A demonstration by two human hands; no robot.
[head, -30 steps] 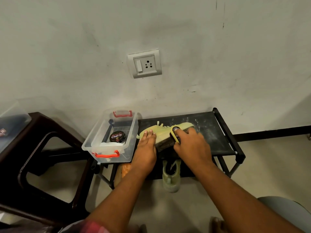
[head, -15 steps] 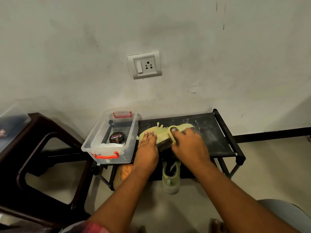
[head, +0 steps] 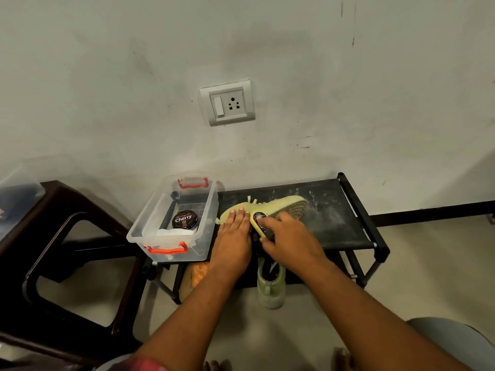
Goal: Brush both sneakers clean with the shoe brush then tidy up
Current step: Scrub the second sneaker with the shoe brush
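The wall (head: pixel 134 76) rose behind the shoe rack (head: pixel 348 228), with a switch-and-socket plate (head: pixel 227 103) above the rack's left half. Left of the rack stood a dark brown stool (head: pixel 67 210), cut off by the frame's edge. The rack's black top was dusted with pale specks, and its right half lay open up to the right rail.

On the rack's left end sat a clear box (head: pixel 206 204) with red latches, overhanging the left edge. Inside it lay a round tin (head: pixel 184 219) that read "Cherry"; its smaller print was too fine to read.

Your left hand (head: pixel 234 234) lay flat, fingers straight, pressing one end of the sneaker (head: pixel 286 204). That pale green shoe lay on its side at the middle of the rack's top, sole facing you. Your hands hid much of it. Your right hand (head: pixel 289 236) had its grip curled round the shoe brush (head: pixel 259 219), held against the sneaker. The brush's dark label was unreadable, and its bristles were hidden.

The second sneaker (head: pixel 270 290) stuck out from the rack's lower tier, partly behind your right wrist. Something orange (head: pixel 199 271) on that tier was too hidden to identify.
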